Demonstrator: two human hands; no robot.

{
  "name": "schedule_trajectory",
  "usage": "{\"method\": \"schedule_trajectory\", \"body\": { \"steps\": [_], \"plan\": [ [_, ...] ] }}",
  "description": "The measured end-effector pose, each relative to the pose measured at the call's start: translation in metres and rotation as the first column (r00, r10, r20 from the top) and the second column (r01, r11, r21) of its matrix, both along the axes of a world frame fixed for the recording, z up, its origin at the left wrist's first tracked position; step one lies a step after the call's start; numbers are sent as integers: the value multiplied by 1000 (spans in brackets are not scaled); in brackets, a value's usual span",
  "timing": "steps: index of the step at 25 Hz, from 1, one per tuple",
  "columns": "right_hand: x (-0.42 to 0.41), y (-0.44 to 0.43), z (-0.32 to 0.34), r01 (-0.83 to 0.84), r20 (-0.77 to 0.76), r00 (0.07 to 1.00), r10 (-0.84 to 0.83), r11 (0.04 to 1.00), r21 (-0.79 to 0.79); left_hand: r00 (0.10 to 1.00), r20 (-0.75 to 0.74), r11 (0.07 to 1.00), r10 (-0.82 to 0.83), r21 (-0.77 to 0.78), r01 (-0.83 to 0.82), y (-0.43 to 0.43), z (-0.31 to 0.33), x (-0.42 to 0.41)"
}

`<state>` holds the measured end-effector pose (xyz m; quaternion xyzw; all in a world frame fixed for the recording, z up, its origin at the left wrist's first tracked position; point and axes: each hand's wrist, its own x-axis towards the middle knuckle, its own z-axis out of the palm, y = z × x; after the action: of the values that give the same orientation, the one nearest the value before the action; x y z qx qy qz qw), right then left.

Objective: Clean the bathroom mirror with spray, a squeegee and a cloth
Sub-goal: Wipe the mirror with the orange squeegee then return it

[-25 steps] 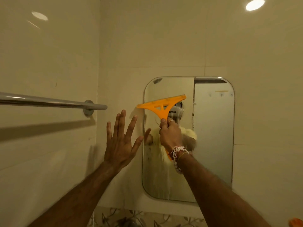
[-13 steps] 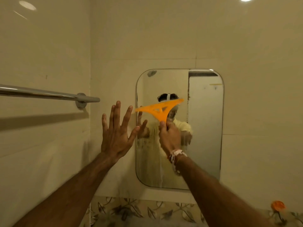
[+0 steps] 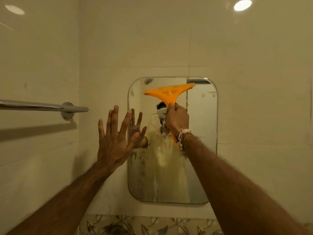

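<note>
**Here, the squeegee sits high on the mirror, gripped by the right hand**

Pale glossy wall tiles [image 3: 254, 65] fill nearly the whole frame, with a leaf-patterned strip [image 3: 135, 224] along the bottom edge. At centre hangs the round-cornered mirror [image 3: 201, 133], its lower half streaked and cloudy. A chrome towel rail [image 3: 33, 105] runs in from the left edge at mid-height.

Both bare forearms reach up from the bottom corners. The left hand [image 3: 115, 141] is held flat with its fingers straight and spread wide, over the mirror's left edge; whether it presses on the glass cannot be told. The right hand [image 3: 177, 119], at centre, is wrapped tight round the handle of the orange squeegee [image 3: 169, 94]. The thumb lies on the front of the handle's neck, and the other fingers curl behind it. The wide blade stands above the knuckles near the mirror's top, tilted with its right end higher. The handle's end pokes out below the wrist, beside beaded bracelets [image 3: 181, 138].
</note>
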<state>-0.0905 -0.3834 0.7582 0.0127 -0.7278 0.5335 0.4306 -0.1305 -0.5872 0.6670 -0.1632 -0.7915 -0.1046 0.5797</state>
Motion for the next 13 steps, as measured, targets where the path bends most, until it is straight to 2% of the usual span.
{"method": "schedule_trajectory", "body": {
  "steps": [4, 8, 10, 13],
  "plan": [
    [5, 14, -62, -50, 28, 998, 50, 999, -4, 1000, 3, 1000, 10, -19, -10, 15, 0, 0],
    [12, 26, -107, -103, 56, 993, 107, 992, -74, 1000, -16, 1000, -3, -21, 3, 27, -7, -2],
    [15, 31, -111, -121, 60, 990, 126, 990, -75, 1000, -22, 999, -22, -24, 21, 32, -10, -3],
    [22, 39, -80, -149, -27, 989, 147, 985, -89, 999, -31, 999, -38, -24, 37, 40, -6, -3]
  ]
}}
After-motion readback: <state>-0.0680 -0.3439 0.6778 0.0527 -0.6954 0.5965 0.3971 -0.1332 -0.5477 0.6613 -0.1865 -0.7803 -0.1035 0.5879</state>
